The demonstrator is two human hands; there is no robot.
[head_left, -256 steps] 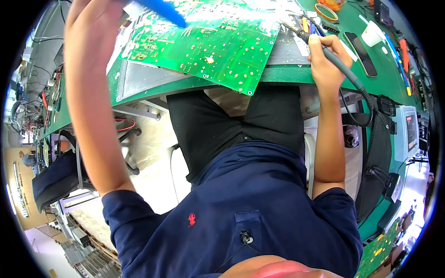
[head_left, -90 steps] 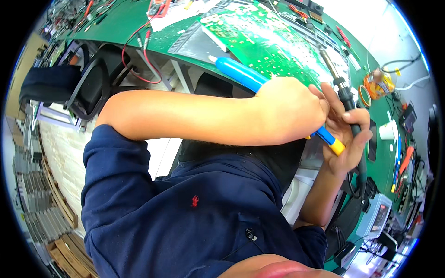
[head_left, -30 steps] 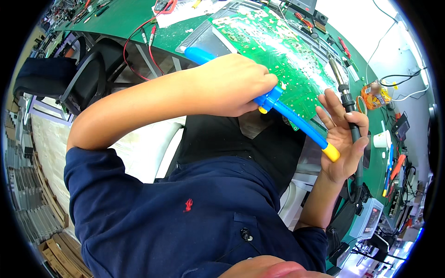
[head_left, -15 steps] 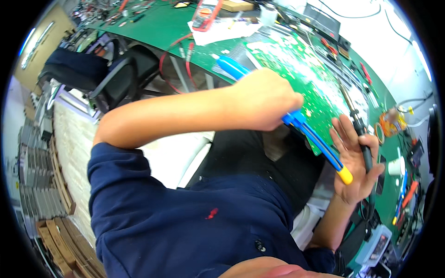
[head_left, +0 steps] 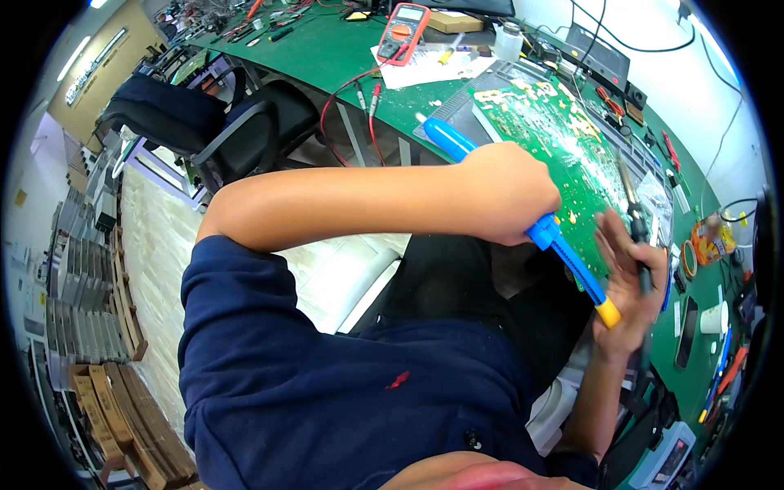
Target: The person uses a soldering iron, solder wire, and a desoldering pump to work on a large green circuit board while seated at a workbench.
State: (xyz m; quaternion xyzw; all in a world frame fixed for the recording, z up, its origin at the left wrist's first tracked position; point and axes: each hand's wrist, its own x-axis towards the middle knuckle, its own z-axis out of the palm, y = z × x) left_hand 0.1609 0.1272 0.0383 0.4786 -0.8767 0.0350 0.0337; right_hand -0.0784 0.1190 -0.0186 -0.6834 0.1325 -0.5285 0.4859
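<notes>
A blue pump (head_left: pixel 573 265) sits wrapped in the left hand's (head_left: pixel 513 193) fist, yellow end at the right palm; the right hand (head_left: pixel 627 287) pinches an iron (head_left: pixel 637 222). Beyond lies a green board (head_left: pixel 563 163); farther left, a red meter's (head_left: pixel 402 34) lettering is too small to read.

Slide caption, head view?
Left hand grips a blue solder sucker, yellow end at the right hand, which holds a soldering iron near a green circuit board.

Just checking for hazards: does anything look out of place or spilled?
Yes: a red lead from the multimeter droops past the edge of the green bench and might snag. Pale flecks litter its top beside the white paper.
</notes>
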